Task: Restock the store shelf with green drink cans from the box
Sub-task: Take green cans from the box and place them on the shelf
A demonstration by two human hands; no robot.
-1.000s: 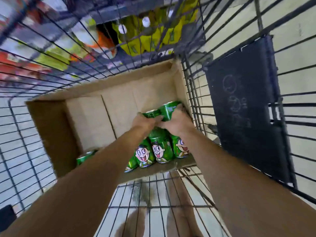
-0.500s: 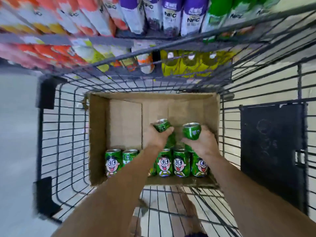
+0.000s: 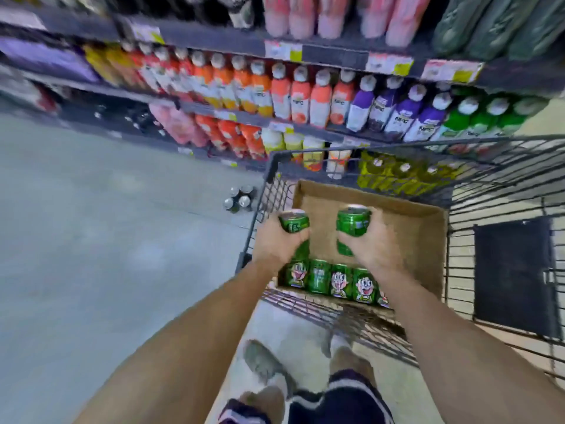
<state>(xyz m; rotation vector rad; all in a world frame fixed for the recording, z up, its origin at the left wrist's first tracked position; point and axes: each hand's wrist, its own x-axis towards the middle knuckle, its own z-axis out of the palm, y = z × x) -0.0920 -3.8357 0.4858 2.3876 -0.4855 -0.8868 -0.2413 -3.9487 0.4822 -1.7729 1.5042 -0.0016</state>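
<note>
Two green cans, one gripped by left hand (image 3: 279, 240), one by right hand (image 3: 365, 246), now raised above box (image 3: 428, 240); shelf (image 3: 305, 123) fully in view.

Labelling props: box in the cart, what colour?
Plain brown cardboard box; head view, the only one.

"From my screen the cans (image 3: 353, 223) looked like glossy green metal."
"And round them?"
"I saw matt brown cardboard, the box (image 3: 428, 240), inside a dark wire-metal cart (image 3: 275, 154)."
</note>
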